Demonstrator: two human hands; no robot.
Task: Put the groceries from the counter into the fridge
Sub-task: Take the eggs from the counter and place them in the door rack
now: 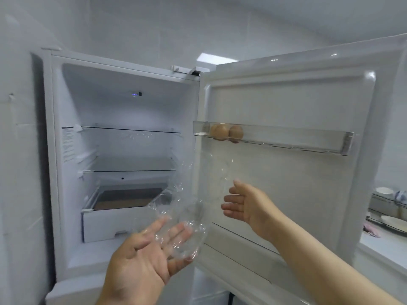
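Eggs [221, 132], three brown ones, sit in the fridge door's one clear bin [286, 140]. One empty clear plastic egg carton [187, 219], hinged open, rests on the left hand's [143, 260] straight fingers. The right hand [244, 205] is spread flat beside its lid; contact is unclear. Inside are two glass shelves [132, 129].

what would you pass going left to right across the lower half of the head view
drawer → left hand → right hand → plate
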